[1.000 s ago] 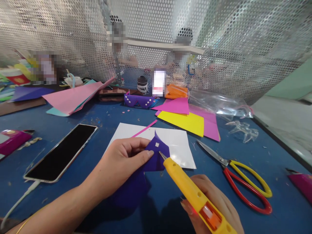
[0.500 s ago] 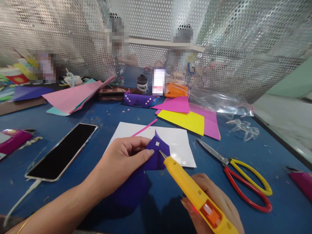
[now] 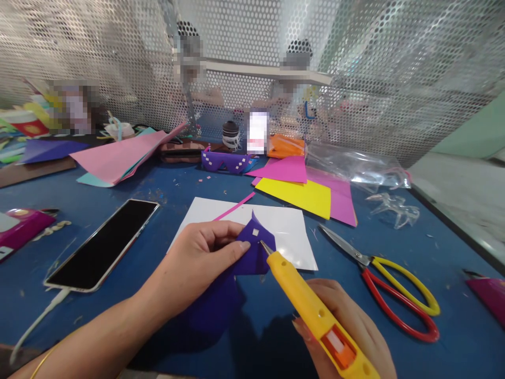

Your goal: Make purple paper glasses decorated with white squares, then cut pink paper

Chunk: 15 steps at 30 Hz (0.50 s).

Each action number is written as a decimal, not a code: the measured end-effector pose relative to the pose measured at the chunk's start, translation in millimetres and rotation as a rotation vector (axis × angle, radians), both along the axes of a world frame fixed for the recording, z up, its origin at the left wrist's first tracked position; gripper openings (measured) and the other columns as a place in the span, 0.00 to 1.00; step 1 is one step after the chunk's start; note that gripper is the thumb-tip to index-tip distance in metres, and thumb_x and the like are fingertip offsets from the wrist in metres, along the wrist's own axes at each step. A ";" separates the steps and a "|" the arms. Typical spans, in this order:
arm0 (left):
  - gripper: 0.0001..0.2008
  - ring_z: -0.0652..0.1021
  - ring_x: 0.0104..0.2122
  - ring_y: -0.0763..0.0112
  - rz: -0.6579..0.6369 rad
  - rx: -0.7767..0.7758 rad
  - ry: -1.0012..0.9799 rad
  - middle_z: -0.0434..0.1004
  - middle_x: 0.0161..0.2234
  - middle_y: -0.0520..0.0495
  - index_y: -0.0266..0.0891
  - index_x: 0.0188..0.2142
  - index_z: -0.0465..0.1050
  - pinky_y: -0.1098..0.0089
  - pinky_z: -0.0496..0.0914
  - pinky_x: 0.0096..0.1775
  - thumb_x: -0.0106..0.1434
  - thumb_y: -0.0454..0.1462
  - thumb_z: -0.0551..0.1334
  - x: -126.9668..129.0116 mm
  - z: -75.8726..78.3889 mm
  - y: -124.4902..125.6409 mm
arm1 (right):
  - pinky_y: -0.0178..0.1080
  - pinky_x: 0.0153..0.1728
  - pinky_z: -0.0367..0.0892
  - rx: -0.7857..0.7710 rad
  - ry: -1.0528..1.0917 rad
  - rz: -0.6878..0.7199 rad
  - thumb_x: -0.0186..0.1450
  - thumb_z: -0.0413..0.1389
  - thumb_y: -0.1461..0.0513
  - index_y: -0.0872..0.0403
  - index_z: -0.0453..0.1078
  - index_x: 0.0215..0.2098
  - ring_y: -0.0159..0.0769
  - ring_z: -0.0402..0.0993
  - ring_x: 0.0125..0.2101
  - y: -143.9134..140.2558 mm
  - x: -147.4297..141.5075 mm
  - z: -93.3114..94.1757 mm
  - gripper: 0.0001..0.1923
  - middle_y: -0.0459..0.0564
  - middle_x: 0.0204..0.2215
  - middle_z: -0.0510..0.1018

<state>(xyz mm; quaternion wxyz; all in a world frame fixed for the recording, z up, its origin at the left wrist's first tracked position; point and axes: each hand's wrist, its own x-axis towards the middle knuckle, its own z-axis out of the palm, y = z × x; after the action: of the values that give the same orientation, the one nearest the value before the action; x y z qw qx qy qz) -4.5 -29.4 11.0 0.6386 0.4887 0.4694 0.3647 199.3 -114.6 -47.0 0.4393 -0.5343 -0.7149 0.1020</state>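
My left hand [image 3: 209, 252] pinches a purple foam cut-out [image 3: 254, 258] between thumb and fingers, above the table. A small white square [image 3: 255, 232] sits near the cut-out's pointed top. My right hand [image 3: 347, 321] is wrapped round a yellow hot glue gun [image 3: 300, 289] with an orange switch and a red glow at its side. Its metal nozzle points up and left, its tip at the cut-out's face just below the white square; whether it touches I cannot tell. Beneath lies a white sheet [image 3: 290, 237] with a thin pink strip [image 3: 236, 205] on it.
Scissors [image 3: 379, 279] with red and yellow handles lie at right. A phone [image 3: 106, 245] on a cable lies at left. Purple foam glasses [image 3: 224, 161] with white squares stand at the back, near coloured sheets [image 3: 295, 195]. Behind a perforated metal screen [image 3: 244, 31] are two people.
The glue gun's tip has shifted very slightly to the right on the purple cut-out. My left hand keeps its hold, and the rest looks the same.
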 end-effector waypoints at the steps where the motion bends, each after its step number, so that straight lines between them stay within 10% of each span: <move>1: 0.04 0.80 0.25 0.79 0.003 0.006 0.008 0.83 0.27 0.57 0.43 0.34 0.81 0.86 0.69 0.25 0.60 0.35 0.67 0.1 0.1 0.0 | 0.33 0.26 0.70 -0.009 -0.005 0.003 0.70 0.51 0.56 0.49 0.66 0.41 0.32 0.75 0.28 -0.6 0.6 -0.5 0.06 0.46 0.32 0.76; 15: 0.04 0.78 0.25 0.78 -0.010 0.057 0.124 0.82 0.27 0.56 0.44 0.34 0.81 0.83 0.68 0.24 0.59 0.37 0.67 0.3 -1.2 1.7 | 0.33 0.28 0.71 0.026 -0.005 -0.084 0.70 0.50 0.51 0.49 0.66 0.40 0.31 0.74 0.27 -3.4 -4.5 6.1 0.11 0.45 0.31 0.76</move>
<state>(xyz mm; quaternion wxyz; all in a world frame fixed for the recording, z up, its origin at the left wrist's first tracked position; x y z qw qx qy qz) -4.2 -27.7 9.8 0.5957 0.5308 0.4951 0.3437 194.8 -118.1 -40.9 0.4483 -0.5583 -0.6942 0.0729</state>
